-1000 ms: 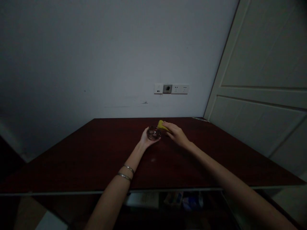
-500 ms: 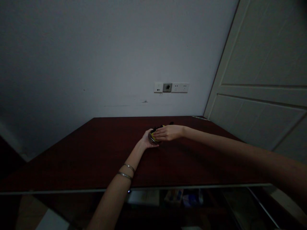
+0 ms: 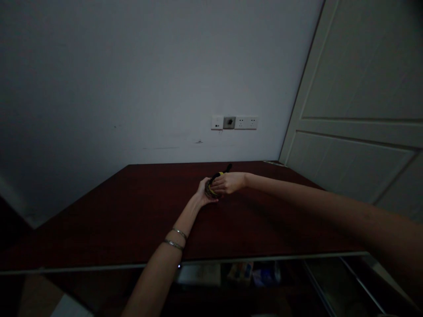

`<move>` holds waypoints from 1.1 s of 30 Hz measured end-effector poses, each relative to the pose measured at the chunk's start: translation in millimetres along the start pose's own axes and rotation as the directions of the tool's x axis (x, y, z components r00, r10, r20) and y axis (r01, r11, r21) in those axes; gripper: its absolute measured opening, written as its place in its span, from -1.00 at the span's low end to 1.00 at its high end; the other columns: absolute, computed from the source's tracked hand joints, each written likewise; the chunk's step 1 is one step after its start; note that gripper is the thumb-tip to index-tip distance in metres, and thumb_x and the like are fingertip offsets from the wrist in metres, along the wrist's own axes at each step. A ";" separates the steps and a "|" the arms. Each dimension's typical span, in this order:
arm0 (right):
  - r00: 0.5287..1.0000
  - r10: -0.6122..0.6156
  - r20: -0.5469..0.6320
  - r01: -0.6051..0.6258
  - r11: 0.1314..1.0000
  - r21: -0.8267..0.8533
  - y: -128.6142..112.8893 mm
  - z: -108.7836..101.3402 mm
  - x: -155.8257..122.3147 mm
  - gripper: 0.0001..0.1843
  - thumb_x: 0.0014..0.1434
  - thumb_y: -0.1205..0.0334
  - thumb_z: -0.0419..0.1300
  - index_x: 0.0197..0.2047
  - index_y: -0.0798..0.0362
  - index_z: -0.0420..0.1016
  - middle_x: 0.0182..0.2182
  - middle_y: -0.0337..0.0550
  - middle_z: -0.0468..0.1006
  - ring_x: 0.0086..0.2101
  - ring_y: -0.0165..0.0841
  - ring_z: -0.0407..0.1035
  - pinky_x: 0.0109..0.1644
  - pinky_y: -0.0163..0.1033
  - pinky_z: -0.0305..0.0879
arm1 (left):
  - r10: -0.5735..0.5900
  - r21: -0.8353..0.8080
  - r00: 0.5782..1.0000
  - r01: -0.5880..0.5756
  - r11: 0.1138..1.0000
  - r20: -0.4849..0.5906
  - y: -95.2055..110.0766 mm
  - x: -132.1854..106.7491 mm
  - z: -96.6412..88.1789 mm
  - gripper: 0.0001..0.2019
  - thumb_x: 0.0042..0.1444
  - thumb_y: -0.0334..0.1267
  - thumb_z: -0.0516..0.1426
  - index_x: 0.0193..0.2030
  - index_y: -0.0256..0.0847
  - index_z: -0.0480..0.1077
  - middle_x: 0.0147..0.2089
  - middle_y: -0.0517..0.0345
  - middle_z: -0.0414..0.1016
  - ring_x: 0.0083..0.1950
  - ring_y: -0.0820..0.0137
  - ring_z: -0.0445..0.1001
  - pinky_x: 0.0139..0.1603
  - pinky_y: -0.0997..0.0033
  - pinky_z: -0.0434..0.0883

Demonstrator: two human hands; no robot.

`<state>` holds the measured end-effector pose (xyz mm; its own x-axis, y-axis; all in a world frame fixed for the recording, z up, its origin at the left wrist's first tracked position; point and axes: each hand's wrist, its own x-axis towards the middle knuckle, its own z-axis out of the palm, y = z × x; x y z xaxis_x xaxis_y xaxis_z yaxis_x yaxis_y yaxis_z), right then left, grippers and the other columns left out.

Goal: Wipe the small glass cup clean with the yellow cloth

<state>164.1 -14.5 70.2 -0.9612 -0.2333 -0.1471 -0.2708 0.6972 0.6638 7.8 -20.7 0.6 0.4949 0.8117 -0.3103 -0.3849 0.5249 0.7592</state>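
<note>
Over the dark red tabletop (image 3: 158, 198), my left hand (image 3: 202, 193) is wrapped round a round, shiny, glass-like object (image 3: 208, 189), its open side turned to the right. A yellow-and-black item (image 3: 221, 174) lies against that object, and a thin black end sticks up behind the knuckles. My right hand (image 3: 228, 182) has its fingers closed over the yellow-and-black item, pressing into or against the round object. Fingers hide most of both, so their exact kinds cannot be made out. Two metal bangles (image 3: 175, 244) circle my left forearm.
Sockets (image 3: 246, 123) are set in the pale wall (image 3: 165, 79) behind the table. A panelled white door or cabinet front (image 3: 357, 114) stands at the right. Below the table's front edge is an open drawer or shelf with a white item (image 3: 201, 274) and a blue packet (image 3: 264, 276).
My right hand has shifted slightly left, its fingers more curled. The black end of the yellow-and-black item has tilted more upright. My left hand keeps its hold.
</note>
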 end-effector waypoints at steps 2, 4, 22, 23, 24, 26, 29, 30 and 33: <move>0.995 0.099 -0.016 -0.099 0.994 -0.046 -5.0 3.5 2.3 -0.72 0.20 0.43 -0.07 -0.09 0.26 0.38 -0.11 0.10 0.46 -0.06 -0.32 0.33 0.07 -0.17 0.20 | 0.054 0.016 0.998 -0.053 0.998 -0.041 2.8 -1.3 -0.9 -0.68 -0.03 -0.05 -0.02 -0.45 -0.31 0.34 -0.63 0.00 0.42 -0.61 0.22 0.43 -0.71 0.29 0.33; 0.982 0.188 -0.033 -0.190 0.978 -0.086 -11.7 7.7 5.3 -0.72 0.19 0.44 -0.08 -0.10 0.28 0.38 -0.14 0.11 0.47 -0.10 -0.31 0.35 0.04 -0.16 0.22 | 0.090 0.018 0.993 -0.089 0.996 -0.072 5.4 -1.8 -2.8 -0.69 -0.04 -0.05 0.00 -0.44 -0.30 0.34 -0.66 0.06 0.39 -0.66 0.29 0.39 -0.71 0.30 0.34; 0.608 0.696 0.382 -0.775 0.625 0.096 -16.9 -39.0 54.1 -0.77 -0.03 0.32 0.08 -0.31 0.20 0.48 -0.35 0.12 0.54 -0.31 -0.15 0.45 -0.27 -0.16 0.32 | 0.462 -0.183 0.866 -0.493 0.850 -0.189 4.3 -1.1 4.9 -0.79 -0.10 -0.19 0.05 -0.62 -0.26 0.28 -0.71 0.24 0.31 -0.70 0.50 0.25 -0.69 0.53 0.12; 0.554 0.730 0.400 -0.818 0.568 0.096 -15.5 -42.7 57.7 -0.75 -0.05 0.32 0.07 -0.31 0.19 0.49 -0.35 0.12 0.55 -0.31 -0.14 0.45 -0.28 -0.17 0.32 | 0.474 -0.189 0.858 -0.507 0.841 -0.197 4.1 -1.3 4.9 -0.79 -0.10 -0.19 0.06 -0.63 -0.25 0.28 -0.71 0.24 0.31 -0.70 0.50 0.26 -0.68 0.53 0.12; 0.508 0.757 0.410 -0.851 0.515 0.103 -13.9 -45.6 60.7 -0.73 -0.06 0.30 0.07 -0.30 0.18 0.50 -0.34 0.12 0.55 -0.30 -0.14 0.45 -0.28 -0.18 0.32 | 0.483 -0.196 0.851 -0.520 0.832 -0.206 3.8 -1.5 4.7 -0.80 -0.11 -0.19 0.06 -0.63 -0.25 0.28 -0.70 0.24 0.31 -0.69 0.50 0.26 -0.68 0.52 0.12; 0.422 0.802 0.422 -0.904 0.410 0.124 -10.6 -48.5 64.9 -0.68 -0.08 0.28 0.05 -0.27 0.17 0.51 -0.32 0.12 0.55 -0.29 -0.15 0.46 -0.29 -0.21 0.32 | 0.502 -0.211 0.835 -0.545 0.811 -0.227 3.3 -1.8 4.3 -0.80 -0.12 -0.19 0.07 -0.62 -0.26 0.28 -0.68 0.23 0.33 -0.67 0.50 0.28 -0.66 0.53 0.13; 0.314 0.834 0.454 -0.949 0.255 0.187 -6.4 -48.3 65.9 -0.66 -0.10 0.26 0.04 -0.28 0.15 0.52 -0.33 0.07 0.56 -0.32 -0.20 0.46 -0.32 -0.26 0.30 | 0.509 -0.222 0.828 -0.556 0.801 -0.235 2.2 -1.6 4.0 -0.80 -0.12 -0.18 0.07 -0.61 -0.26 0.29 -0.67 0.23 0.34 -0.66 0.49 0.30 -0.65 0.52 0.15; 0.286 0.834 0.472 -0.954 0.201 0.224 -5.4 -47.9 65.1 -0.67 -0.11 0.26 0.04 -0.29 0.13 0.53 -0.35 0.03 0.56 -0.34 -0.23 0.46 -0.34 -0.29 0.29 | 0.501 -0.219 0.834 -0.547 0.808 -0.231 1.7 -1.5 4.2 -0.79 -0.11 -0.16 0.06 -0.60 -0.26 0.29 -0.67 0.22 0.34 -0.66 0.48 0.30 -0.66 0.52 0.15; 0.215 0.823 0.525 -0.933 0.015 0.360 -3.8 -47.7 60.2 -0.72 -0.14 0.28 0.08 -0.35 0.09 0.55 -0.46 -0.11 0.55 -0.41 -0.33 0.44 -0.42 -0.38 0.23 | 0.485 -0.199 0.846 -0.526 0.827 -0.221 0.5 -2.0 5.8 -0.77 -0.08 -0.15 0.04 -0.60 -0.26 0.28 -0.69 0.22 0.32 -0.68 0.48 0.28 -0.67 0.51 0.15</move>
<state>109.8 -63.5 93.8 -0.4574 0.8798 0.1297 0.8740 0.4716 -0.1169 11.2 -23.5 4.8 0.0593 0.9980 -0.0208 -0.7339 0.0577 0.6768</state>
